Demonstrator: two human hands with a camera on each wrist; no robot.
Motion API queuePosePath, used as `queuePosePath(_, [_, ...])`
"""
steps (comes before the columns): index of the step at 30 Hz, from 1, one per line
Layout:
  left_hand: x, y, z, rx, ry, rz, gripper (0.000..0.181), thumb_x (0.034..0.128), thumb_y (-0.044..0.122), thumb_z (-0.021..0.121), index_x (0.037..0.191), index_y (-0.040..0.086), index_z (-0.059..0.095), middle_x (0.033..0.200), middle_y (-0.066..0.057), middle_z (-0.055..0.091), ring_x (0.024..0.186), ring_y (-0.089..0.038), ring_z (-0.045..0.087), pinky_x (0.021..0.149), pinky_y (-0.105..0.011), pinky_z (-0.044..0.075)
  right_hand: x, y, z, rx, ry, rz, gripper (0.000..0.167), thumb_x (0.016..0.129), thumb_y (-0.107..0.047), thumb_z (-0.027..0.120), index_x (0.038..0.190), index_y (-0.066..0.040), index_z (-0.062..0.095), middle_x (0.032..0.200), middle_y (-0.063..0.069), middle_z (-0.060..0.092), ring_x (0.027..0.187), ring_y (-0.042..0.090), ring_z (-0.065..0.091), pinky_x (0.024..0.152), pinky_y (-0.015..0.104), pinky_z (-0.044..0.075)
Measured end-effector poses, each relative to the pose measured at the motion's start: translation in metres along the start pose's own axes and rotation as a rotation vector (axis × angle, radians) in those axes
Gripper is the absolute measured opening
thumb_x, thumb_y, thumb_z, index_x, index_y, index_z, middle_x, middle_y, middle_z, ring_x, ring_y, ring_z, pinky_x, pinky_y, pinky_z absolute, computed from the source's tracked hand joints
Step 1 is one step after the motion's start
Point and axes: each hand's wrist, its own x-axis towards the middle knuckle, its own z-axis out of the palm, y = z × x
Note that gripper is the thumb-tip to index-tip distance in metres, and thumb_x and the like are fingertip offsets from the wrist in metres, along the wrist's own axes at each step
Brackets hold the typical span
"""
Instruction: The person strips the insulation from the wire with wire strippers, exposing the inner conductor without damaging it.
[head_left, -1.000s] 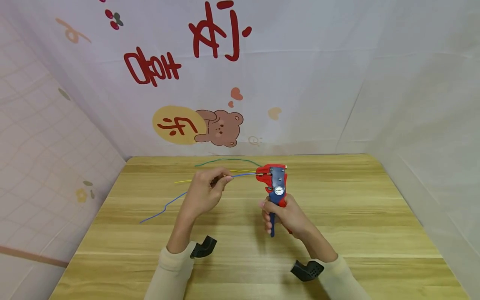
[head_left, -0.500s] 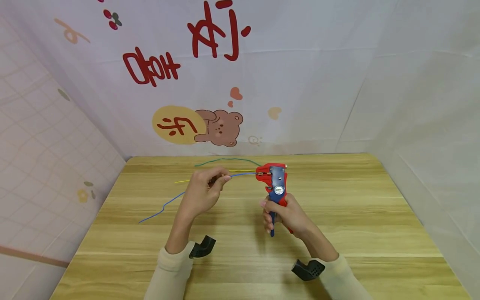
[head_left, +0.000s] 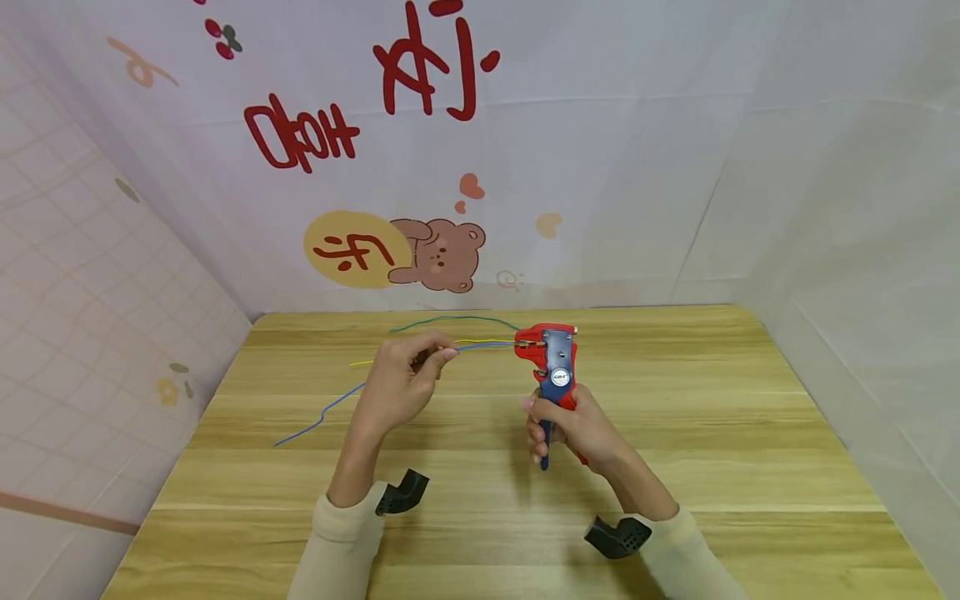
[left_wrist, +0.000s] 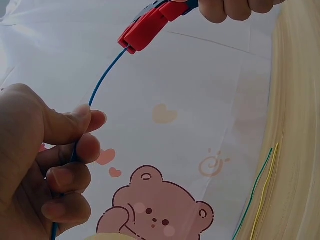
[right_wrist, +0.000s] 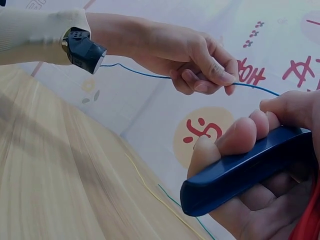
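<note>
The left hand [head_left: 405, 379], seen from the head camera, pinches a thin blue plastic-coated wire [head_left: 486, 344]; the right hand [head_left: 573, 425] grips a red-and-dark-blue pistol-shaped wire stripper [head_left: 558, 358]. The blue wire spans the space between the hands, its near end at the red jaws, its tail reaching out past the left wrist. Beyond the hands, a thin yellow wire [head_left: 362, 362] and a thin green wire [head_left: 450, 317] lie on the wood-grain table [head_left: 675, 417].

In the left wrist view, thumb and forefinger hold the blue wire, which bows toward the stripper.

The right wrist view shows the right fingers wrapped round the dark-blue handle [right_wrist: 240, 170].
</note>
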Motion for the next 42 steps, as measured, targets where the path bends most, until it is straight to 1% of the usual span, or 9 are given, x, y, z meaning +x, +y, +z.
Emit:
queuePosePath(3, [0.000,0.000,-0.001,-0.001,0.002,0.001,0.010,0.0991,0.015,0.068,0.089,0.015,0.071,0.060,0.007,0.047,0.051,-0.004,0.036,0.051,-0.023,0.032,-0.001,0.000,0.000,0.014,0.000,0.005,0.027,0.105,-0.017,0.058,0.085,0.000,0.049,0.064,0.000,0.053,0.051,0.016,0.056,0.056,0.034,0.056])
queuePosePath(9, [0.000,0.000,-0.001,0.004,0.004,-0.003,0.010,0.0992,0.015,0.068,0.089,0.014,0.071,0.061,0.007,0.048,0.051,-0.004,0.036,0.052,-0.023,0.033,-0.001,0.000,0.000,0.006,-0.008,-0.021,0.029,0.106,-0.016,0.055,0.081,-0.002,0.048,0.061,0.000,0.050,0.048,0.015,0.052,0.051,0.034,0.055])
queuePosePath(15, [0.001,0.001,-0.003,0.014,0.000,-0.009,0.011,0.0990,0.014,0.069,0.089,0.015,0.071,0.062,0.007,0.049,0.052,-0.005,0.037,0.052,-0.023,0.032,0.000,0.001,0.001,-0.022,0.021,-0.022,0.036,0.106,-0.020,0.056,0.076,-0.004,0.045,0.058,-0.001,0.045,0.043,0.013,0.047,0.046,0.031,0.051])
queuePosePath(21, [0.003,0.002,0.001,0.002,-0.030,-0.023,0.008,0.0984,0.012,0.069,0.091,0.014,0.071,0.063,0.006,0.048,0.053,-0.007,0.038,0.053,-0.022,0.032,0.000,0.001,0.002,-0.001,0.047,0.007,0.039,0.106,-0.019,0.055,0.072,-0.005,0.041,0.055,-0.003,0.039,0.041,0.014,0.036,0.041,0.028,0.043])
queuePosePath(25, [0.005,0.004,0.006,-0.023,-0.034,-0.026,0.005,0.0977,0.015,0.071,0.094,0.016,0.074,0.061,0.005,0.047,0.052,-0.007,0.036,0.052,-0.022,0.030,0.001,0.003,0.002,-0.022,0.047,0.032,0.041,0.105,-0.023,0.058,0.072,-0.005,0.041,0.053,-0.003,0.037,0.040,0.014,0.035,0.041,0.028,0.042])
queuePosePath(27, [0.005,0.005,0.007,-0.025,-0.032,-0.024,0.004,0.0972,0.015,0.072,0.095,0.016,0.075,0.061,0.005,0.047,0.052,-0.008,0.036,0.051,-0.022,0.029,0.002,0.003,0.003,-0.033,0.043,0.040,0.042,0.105,-0.025,0.058,0.073,-0.005,0.040,0.053,-0.004,0.036,0.040,0.013,0.035,0.041,0.027,0.041])
queuePosePath(32, [0.006,0.005,0.006,-0.008,-0.020,-0.021,0.005,0.0967,0.017,0.073,0.094,0.016,0.076,0.062,0.006,0.047,0.054,-0.008,0.038,0.053,-0.022,0.031,0.004,0.005,0.004,-0.040,0.043,0.028,0.044,0.106,-0.024,0.057,0.071,-0.004,0.038,0.052,-0.005,0.034,0.039,0.011,0.034,0.039,0.026,0.039])
queuePosePath(36, [0.007,0.004,0.008,-0.012,-0.010,-0.011,0.007,0.0969,0.017,0.072,0.092,0.014,0.075,0.061,0.005,0.048,0.054,-0.007,0.038,0.053,-0.022,0.031,0.005,0.007,0.005,-0.034,0.060,0.028,0.044,0.106,-0.024,0.057,0.071,-0.005,0.037,0.052,-0.006,0.033,0.038,0.010,0.032,0.038,0.026,0.037])
queuePosePath(42, [0.006,0.003,0.010,-0.028,0.036,-0.029,0.010,0.0955,0.014,0.073,0.086,0.012,0.073,0.059,0.005,0.048,0.051,-0.005,0.035,0.051,-0.021,0.030,0.005,0.008,0.006,-0.032,0.068,0.032,0.042,0.105,-0.022,0.058,0.073,-0.005,0.038,0.052,-0.006,0.034,0.039,0.010,0.032,0.038,0.026,0.037])
